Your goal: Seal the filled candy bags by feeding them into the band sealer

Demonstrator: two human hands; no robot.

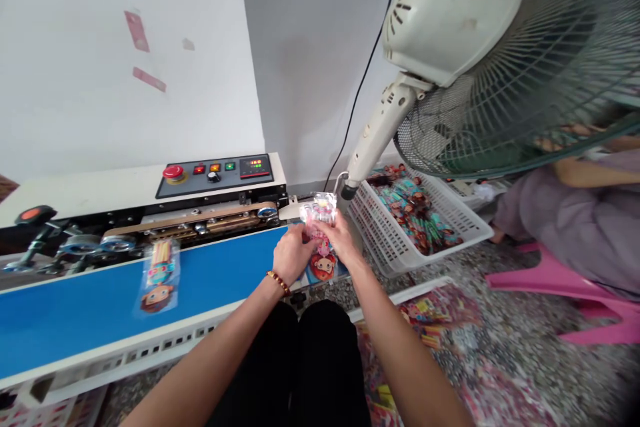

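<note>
Both my hands meet at the right end of a blue conveyor belt (100, 307). My left hand (291, 252), with a bead bracelet at the wrist, and my right hand (341, 235) are closed on a clear packet (320, 213) with pink contents and a cartoon face at its lower end. The packet's top points toward the brown sealing band (200, 219) of the sealing machine. A second cartoon packet (159, 277) lies flat on the belt further left, apart from my hands.
The machine's control panel (215, 173) has a red button and lit displays. A white basket (425, 233) of packets stands at the right under a large fan (500, 60). Another tray of packets (430, 313) lies by my knees. A person in purple (575, 220) sits on a pink stool.
</note>
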